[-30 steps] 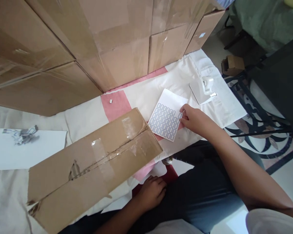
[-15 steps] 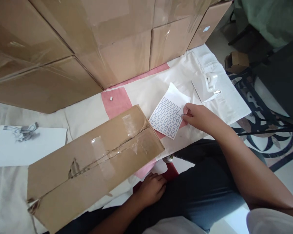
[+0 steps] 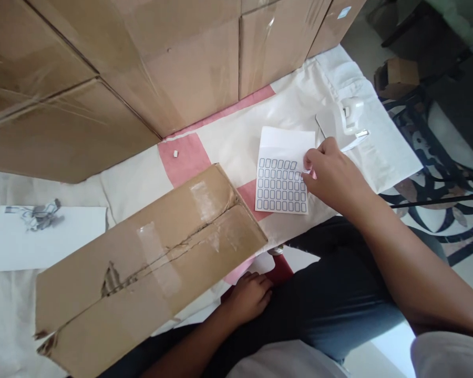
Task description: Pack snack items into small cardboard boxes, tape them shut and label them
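Observation:
A white sticker sheet (image 3: 283, 173), printed with rows of small blue-outlined labels, lies on the cloth. Its upper part is blank. My right hand (image 3: 331, 170) pinches at the sheet's right edge, thumb and forefinger pressed together near the upper label rows. A small pale bit shows at the fingertips; whether it is a lifted label or the sheet's edge I cannot make out. Resting on my lap, my left hand (image 3: 252, 296) holds nothing, its fingers lying loosely over the thigh. Just beyond my right hand stands a white tape dispenser-like device (image 3: 350, 118).
A long taped cardboard box (image 3: 153, 262) with a torn hole lies left of the sheet. Large stacked cartons (image 3: 197, 73) form a wall behind. A white paper (image 3: 43, 241) with a crumpled strip (image 3: 41, 214) is at left. A tiny white piece (image 3: 175, 154) sits on the pink stripe.
The sticker sheet has turned from a slant to nearly straight. My right hand has shifted along its right edge, fingers still pinched. My left hand stays on my lap; the view has shifted slightly.

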`<state>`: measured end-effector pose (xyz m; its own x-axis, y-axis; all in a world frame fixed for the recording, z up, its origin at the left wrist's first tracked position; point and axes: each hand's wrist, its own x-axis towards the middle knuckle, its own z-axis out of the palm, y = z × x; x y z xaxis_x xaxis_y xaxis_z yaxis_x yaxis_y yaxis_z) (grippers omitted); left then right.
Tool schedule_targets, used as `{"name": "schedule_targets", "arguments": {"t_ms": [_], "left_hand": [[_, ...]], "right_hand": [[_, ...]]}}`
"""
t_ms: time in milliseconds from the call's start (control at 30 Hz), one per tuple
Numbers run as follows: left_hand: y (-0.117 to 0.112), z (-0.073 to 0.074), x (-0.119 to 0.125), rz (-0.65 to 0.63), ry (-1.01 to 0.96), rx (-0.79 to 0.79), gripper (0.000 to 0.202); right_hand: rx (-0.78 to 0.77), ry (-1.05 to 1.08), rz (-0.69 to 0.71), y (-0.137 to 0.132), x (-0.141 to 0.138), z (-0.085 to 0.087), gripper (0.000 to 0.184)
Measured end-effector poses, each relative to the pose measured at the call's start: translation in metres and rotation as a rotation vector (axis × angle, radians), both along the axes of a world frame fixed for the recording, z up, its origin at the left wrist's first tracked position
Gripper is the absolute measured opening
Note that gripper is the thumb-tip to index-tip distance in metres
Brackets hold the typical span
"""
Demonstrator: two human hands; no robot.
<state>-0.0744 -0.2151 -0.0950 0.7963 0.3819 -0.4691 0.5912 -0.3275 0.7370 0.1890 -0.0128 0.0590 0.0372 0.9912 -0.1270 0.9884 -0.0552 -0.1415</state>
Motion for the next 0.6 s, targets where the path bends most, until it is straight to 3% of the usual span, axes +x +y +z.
{"name": "schedule_targets", "arguments": {"t_ms": [267, 367, 500, 600], "left_hand": [[-0.002, -0.004, 0.004, 0.001, -0.017, 0.022, 0.020], [-0.001, -0.007, 0.004, 0.009, -0.023, 0.041, 0.021], [0.000, -0.010, 0.003, 0.019, -0.024, 0.054, 0.020], [0.001, -0.009, 0.003, 0.019, -0.021, 0.056, 0.019]], "right_hand": [[0.180, -0.046, 0.052, 0.007, 0.012, -0.013, 0.009], [0.160, -0.047, 0.045, 0.010, 0.013, -0.011, 0.007], [0.111, -0.018, 0.041, 0.013, 0.015, -0.009, 0.022], [0.023, 0.026, 0.047, 0.015, 0.019, -0.010, 0.014]]}}
